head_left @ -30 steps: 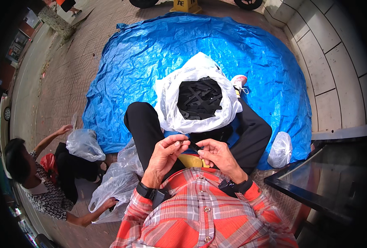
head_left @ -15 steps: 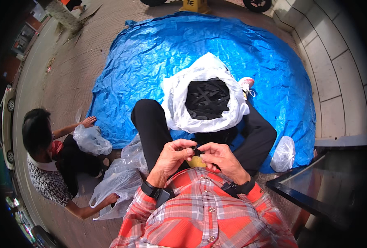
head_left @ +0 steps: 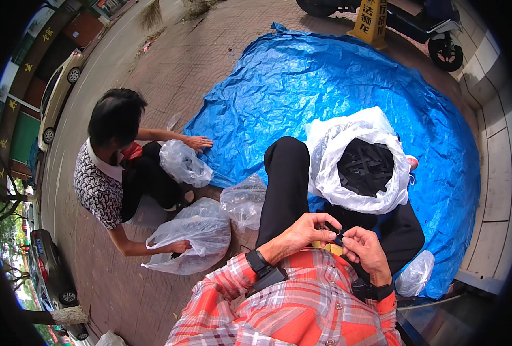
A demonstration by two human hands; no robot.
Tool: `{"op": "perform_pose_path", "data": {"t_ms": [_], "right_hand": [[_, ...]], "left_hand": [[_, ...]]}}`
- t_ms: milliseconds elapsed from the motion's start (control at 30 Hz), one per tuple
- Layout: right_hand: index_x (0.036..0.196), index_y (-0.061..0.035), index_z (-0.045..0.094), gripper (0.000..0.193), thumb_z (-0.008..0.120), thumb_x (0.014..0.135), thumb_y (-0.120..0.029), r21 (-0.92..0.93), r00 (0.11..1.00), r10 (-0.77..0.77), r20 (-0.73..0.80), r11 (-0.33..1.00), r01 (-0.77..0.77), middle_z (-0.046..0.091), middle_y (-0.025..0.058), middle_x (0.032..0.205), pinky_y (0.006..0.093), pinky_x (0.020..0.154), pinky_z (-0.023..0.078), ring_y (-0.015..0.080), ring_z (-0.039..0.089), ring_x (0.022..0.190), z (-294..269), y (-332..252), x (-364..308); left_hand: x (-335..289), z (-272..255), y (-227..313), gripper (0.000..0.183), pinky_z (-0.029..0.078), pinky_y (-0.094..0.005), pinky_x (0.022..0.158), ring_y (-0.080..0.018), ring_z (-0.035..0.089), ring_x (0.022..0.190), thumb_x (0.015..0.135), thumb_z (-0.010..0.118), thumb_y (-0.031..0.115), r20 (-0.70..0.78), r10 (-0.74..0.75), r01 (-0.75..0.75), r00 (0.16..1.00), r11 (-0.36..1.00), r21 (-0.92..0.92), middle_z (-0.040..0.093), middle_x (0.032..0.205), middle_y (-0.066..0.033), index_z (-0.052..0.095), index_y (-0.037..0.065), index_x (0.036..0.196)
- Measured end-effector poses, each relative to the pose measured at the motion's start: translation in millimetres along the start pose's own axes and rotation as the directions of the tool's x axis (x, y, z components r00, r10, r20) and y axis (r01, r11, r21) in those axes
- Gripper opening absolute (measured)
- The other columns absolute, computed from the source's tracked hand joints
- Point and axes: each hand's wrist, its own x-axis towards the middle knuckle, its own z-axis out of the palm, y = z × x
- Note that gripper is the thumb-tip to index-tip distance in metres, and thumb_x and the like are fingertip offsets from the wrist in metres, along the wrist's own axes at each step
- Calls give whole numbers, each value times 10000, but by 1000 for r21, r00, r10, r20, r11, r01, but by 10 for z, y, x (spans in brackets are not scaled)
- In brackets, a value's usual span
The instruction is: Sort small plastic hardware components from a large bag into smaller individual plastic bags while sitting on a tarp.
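Close together over my lap, my left hand (head_left: 308, 233) and my right hand (head_left: 368, 252) pinch a small black piece (head_left: 338, 233) between their fingertips. Its exact shape is too small and covered to make out. Just below the fingers, a yellow object (head_left: 329, 248) shows in part against my shirt; I cannot tell what it is. Between my legs stands a white plastic bag (head_left: 324, 147) with its mouth rolled wide. Many flat black strips (head_left: 364, 167) fill it.
A blue tarp (head_left: 302, 75) spreads under the bag. To the left, a crouching person (head_left: 103, 179) rests one hand on it and reaches into a clear plastic bag (head_left: 204, 230). A tied bag (head_left: 415, 274) lies at right. Behind stand a yellow sign (head_left: 370, 23) and a scooter (head_left: 426, 29).
The view has swung left, so everything appears farther right. My hands stay together at the black piece, with the left fingers raised a little. The other person's hands keep their places.
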Motion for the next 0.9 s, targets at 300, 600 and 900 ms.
{"op": "perform_pose_path", "data": {"t_ms": [300,600,900], "right_hand": [[824,-10,540,77,551,832,-86,180,999,-40,-36,983,46,487,-20,594,148,382,240,4,345,429,130,21,-5],[826,-17,511,63,516,844,-78,302,997,-78,11,951,71,456,-22,593,155,385,212,-4,319,442,199,-21,24],[876,3,510,184,632,776,-93,-726,784,-602,-152,606,325,499,129,816,356,584,426,268,524,666,396,-136,-5]], "left_hand": [[-89,91,168,220,357,-173,478,-34,470,534,773,675,86,-13,1,-1,1000,999,48,569,658,-17,605,2,964],[-119,151,79,183,322,-149,460,-13,448,536,767,680,57,-79,-1,-3,997,999,-50,561,661,12,611,4,928],[132,211,26,239,411,-190,560,-33,483,613,719,723,116,-199,352,-239,914,867,436,581,692,0,617,-19,887]]}}
